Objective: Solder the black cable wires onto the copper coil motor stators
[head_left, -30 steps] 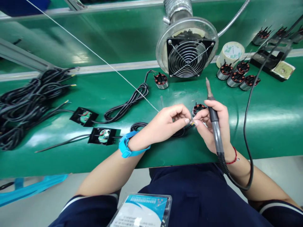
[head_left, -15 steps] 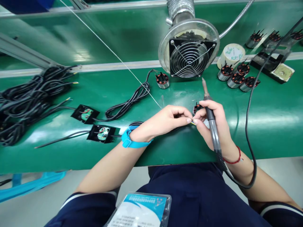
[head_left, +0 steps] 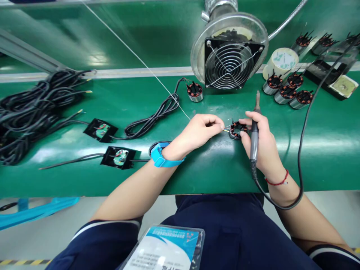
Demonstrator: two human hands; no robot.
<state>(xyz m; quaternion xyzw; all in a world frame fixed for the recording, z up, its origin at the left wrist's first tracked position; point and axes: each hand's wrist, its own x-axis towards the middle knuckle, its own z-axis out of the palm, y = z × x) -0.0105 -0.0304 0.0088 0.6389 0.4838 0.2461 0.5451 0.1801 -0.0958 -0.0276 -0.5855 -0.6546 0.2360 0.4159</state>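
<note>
My left hand (head_left: 198,131) is closed in a pinch on a thin wire end (head_left: 226,130) that points at a small copper-wound stator (head_left: 236,129) on the green bench (head_left: 112,176). A thin solder wire (head_left: 135,54) runs from the far left down to this hand. My right hand (head_left: 260,144) is wrapped round a black soldering iron (head_left: 254,127), tip pointing up and away, while its fingertips touch the stator's right side. A blue strap (head_left: 160,157) is on my left wrist.
A fume fan (head_left: 232,62) stands behind the hands. Several more stators (head_left: 287,92) and a tape roll (head_left: 281,60) lie at right, one stator (head_left: 195,92) by a coiled cable (head_left: 152,120). Two small black boards (head_left: 118,157) and a cable heap (head_left: 30,112) lie left.
My hands have parted slightly and the stator between them now shows fully. The right hand with the iron shifted a little to the right. The view moved slightly.
</note>
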